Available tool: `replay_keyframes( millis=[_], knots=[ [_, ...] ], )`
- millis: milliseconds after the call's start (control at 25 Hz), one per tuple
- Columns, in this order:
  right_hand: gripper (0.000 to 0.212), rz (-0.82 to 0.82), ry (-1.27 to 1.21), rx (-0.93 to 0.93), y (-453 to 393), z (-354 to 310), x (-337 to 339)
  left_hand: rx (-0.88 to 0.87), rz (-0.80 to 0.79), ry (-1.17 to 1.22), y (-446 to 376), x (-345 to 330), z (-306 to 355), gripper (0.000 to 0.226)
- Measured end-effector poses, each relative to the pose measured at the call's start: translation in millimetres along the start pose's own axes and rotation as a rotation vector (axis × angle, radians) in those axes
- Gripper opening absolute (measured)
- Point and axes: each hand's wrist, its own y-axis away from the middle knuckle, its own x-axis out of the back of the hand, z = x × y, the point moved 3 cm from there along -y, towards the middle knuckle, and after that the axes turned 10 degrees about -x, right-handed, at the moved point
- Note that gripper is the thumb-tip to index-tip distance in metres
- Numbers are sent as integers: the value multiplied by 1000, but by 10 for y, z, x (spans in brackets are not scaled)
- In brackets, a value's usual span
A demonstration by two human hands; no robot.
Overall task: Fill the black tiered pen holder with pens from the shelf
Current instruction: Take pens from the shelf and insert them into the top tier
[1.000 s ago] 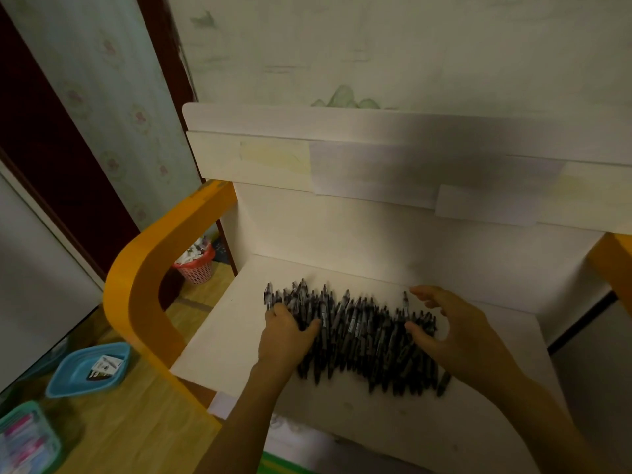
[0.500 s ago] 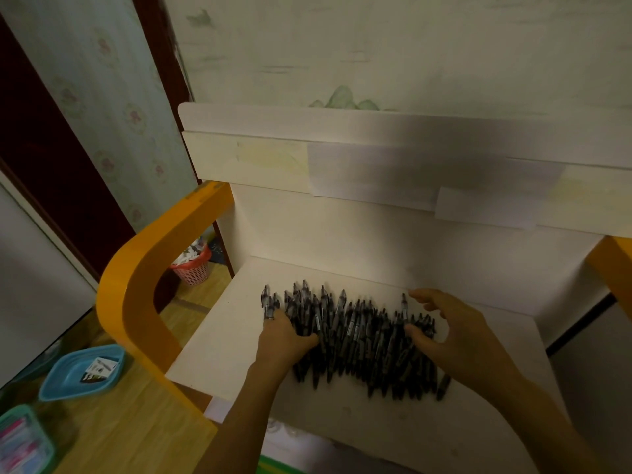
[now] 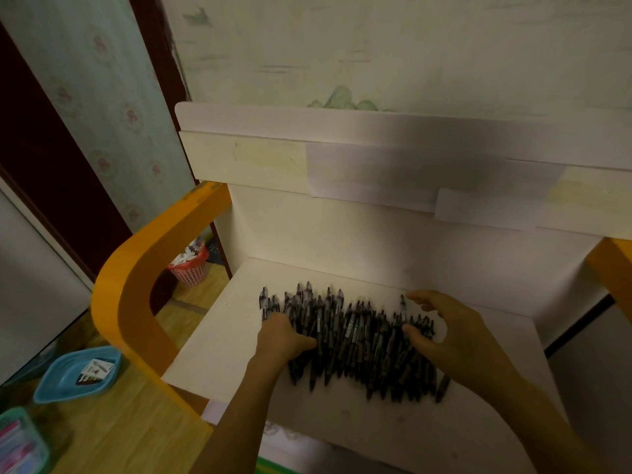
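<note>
Presently, your left hand (image 3: 281, 338) lies at the left end of the heap of dark, black-barrelled pens (image 3: 355, 340), fingers curled down into the pile; whether they actually hold a pen cannot be told, since the fingertips are buried. Your right hand (image 3: 455, 333) sits at the right end of the same heap, fingers spread and loosely bent, thumb resting on the pens, gripping nothing that shows. The pens lie in one dense layer, mostly pointing away from you, on the white flat board of the shelf (image 3: 219, 340), between your two hands. A curved orange wooden side frame (image 3: 136, 289) borders the shelf on the left. Beyond it, on the wooden floor, stand a red plastic mesh basket (image 3: 189, 268) and a blue shallow plastic tray (image 3: 68, 378). The black tiered pen holder is not in view.
</note>
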Motion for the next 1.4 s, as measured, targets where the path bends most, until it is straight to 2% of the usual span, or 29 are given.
replay_keyframes(
  millis=[280,400,520,1080,1400],
  knots=[
    [47,-4,15,3,-16,7,-8,-79,52,139,-6,-70,-65,30],
    [46,-19,11,0,-30,7,-40,-116,86,249,11,-81,-126,46],
    [47,-36,15,-1,-48,1,-65,-182,86,282,18,-86,-130,51],
    [44,-53,17,-9,-64,-34,-53,-270,37,305,-83,-78,-156,29],
    [42,-42,9,-2,-81,-54,-61,-273,3,210,-135,-11,-193,30]
  ],
)
